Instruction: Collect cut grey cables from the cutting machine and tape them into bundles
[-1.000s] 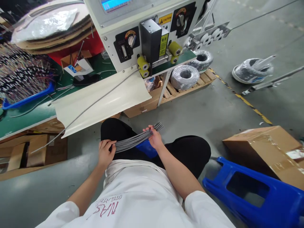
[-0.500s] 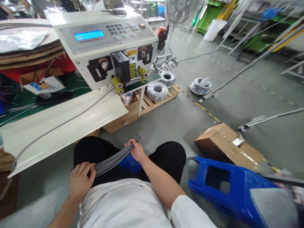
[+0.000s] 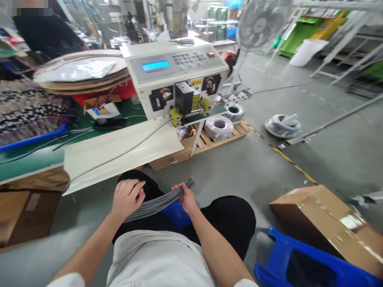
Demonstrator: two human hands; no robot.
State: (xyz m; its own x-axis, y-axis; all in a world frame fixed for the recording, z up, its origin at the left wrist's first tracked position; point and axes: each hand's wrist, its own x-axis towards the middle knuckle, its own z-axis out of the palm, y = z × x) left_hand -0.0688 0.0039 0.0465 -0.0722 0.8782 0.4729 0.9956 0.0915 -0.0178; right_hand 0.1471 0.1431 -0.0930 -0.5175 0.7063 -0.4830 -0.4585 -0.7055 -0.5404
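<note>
A bundle of cut grey cables [image 3: 160, 204] lies slantwise across my lap. Around its far end, where the tips stick out, my right hand [image 3: 186, 198] is closed. My left hand [image 3: 128, 197] is over my left knee, just above the bundle's near end, its fingers loosely bent and apart and nothing seen in them. In front stands a white wire-cutting machine [image 3: 176, 63] with a lit blue display. One grey cable [image 3: 125, 153] runs from its yellow rollers along a cream-coloured sheet [image 3: 98, 165] sloping down from it.
At the right are a taped cardboard box [image 3: 329, 223] and a blue plastic stool [image 3: 278, 255]. Wrapped cable coils [image 3: 220, 128] rest on a wooden pallet below the machine. Wire bundles fill a blue tray [image 3: 36, 137] at the left. A person [image 3: 44, 34] is beyond the bench.
My left hand has come up off the near end of the cable bundle. My right hand keeps its hold. The view has turned left, bringing in the tray and a person.
</note>
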